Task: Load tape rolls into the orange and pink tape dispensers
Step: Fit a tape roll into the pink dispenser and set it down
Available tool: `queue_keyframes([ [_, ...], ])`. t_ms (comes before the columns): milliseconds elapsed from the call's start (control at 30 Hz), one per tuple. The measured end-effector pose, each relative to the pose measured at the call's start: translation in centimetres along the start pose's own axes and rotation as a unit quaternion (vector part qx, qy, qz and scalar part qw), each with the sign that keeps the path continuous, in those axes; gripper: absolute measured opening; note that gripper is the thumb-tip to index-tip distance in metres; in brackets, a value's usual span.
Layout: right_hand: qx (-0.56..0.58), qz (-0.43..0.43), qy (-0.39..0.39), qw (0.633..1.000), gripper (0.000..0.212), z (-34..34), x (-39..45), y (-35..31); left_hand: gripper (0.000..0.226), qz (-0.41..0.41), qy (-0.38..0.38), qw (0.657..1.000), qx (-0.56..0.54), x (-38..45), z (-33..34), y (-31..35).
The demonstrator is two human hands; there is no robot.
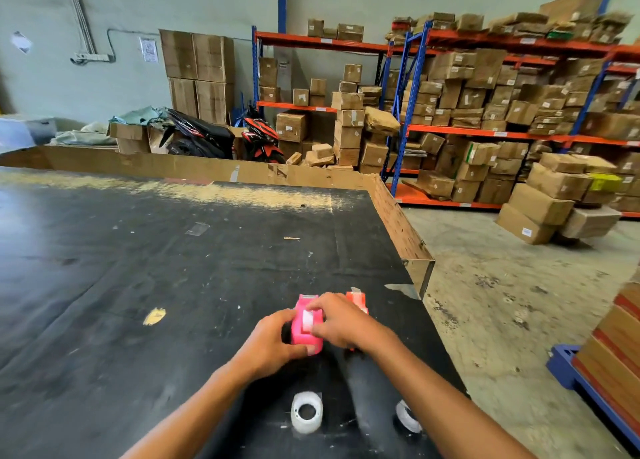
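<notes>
A black desk (138,268) carries the pink dispenser (300,334) at five o'clock, left hand (268,346) and right hand (337,321) fingers pinching it. Orange dispenser (358,299) touches its right. Two tape rolls (306,412) (408,417) lie nearer, at six o'clock.

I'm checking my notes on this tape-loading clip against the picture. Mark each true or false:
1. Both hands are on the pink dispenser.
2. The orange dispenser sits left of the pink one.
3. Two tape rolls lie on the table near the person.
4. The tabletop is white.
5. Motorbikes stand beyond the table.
1. True: the left hand and right hand grip the pink dispenser.
2. False: the orange dispenser is to its right, partly hidden by the right hand.
3. True: one tape roll and a second roll lie there.
4. False: the table is black.
5. True: motorbikes stand there.
</notes>
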State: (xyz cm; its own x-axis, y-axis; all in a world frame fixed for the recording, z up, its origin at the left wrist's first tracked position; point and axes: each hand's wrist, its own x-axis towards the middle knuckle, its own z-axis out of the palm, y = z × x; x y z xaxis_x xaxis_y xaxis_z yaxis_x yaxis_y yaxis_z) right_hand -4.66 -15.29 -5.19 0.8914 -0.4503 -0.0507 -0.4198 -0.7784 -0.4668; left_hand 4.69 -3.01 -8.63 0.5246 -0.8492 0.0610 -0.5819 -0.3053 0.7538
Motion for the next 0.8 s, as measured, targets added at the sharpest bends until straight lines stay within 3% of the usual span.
queue_keyframes([
  [100, -0.051, 0.050, -0.004, 0.997, 0.015, 0.5, 0.8, -1.5, 0.035, 0.031, 0.004, 0.998, 0.055, 0.1, -0.4, -0.4],
  [233, -0.113, 0.083, -0.004, 0.990, 0.013, 0.2, 1.8, -3.2, 0.041, 0.038, 0.014, 0.993, 0.113, 0.4, -1.5, -0.9],
  [367, -0.162, 0.044, 0.063, 0.984, 0.019, 1.0, 1.7, -3.9, 0.045, 0.035, 0.016, 0.993, 0.115, 0.8, -1.9, -1.3],
  [433, -0.122, 0.037, 0.116, 0.985, 0.025, 2.2, 0.5, -3.3, 0.049, 0.027, 0.010, 0.992, 0.125, 0.6, -1.9, -1.7],
  [533, 0.040, 0.043, 0.240, 0.969, 0.015, 3.0, -1.5, -2.8, 0.061, 0.014, -0.012, 0.994, 0.109, 0.8, -2.2, -2.2],
  [633, 0.151, 0.046, 0.269, 0.950, 0.018, 2.5, -3.5, -3.4, 0.079, 0.020, -0.040, 0.996, 0.073, 0.6, -2.9, -2.1],
  [700, 0.150, 0.031, 0.271, 0.950, 0.022, 2.1, -4.6, -3.7, 0.064, 0.036, 0.008, 0.999, 0.019, -0.2, -3.4, -1.6],
  [767, 0.116, 0.007, 0.265, 0.957, 0.023, 1.9, -5.5, -4.1, 0.023, 0.016, 0.043, 0.989, -0.139, -1.4, -3.7, -0.5],
  [800, 0.099, -0.006, 0.263, 0.960, 0.023, 1.9, -6.0, -4.5, 0.019, -0.001, 0.025, 0.977, -0.212, -2.1, -3.8, 0.4],
])
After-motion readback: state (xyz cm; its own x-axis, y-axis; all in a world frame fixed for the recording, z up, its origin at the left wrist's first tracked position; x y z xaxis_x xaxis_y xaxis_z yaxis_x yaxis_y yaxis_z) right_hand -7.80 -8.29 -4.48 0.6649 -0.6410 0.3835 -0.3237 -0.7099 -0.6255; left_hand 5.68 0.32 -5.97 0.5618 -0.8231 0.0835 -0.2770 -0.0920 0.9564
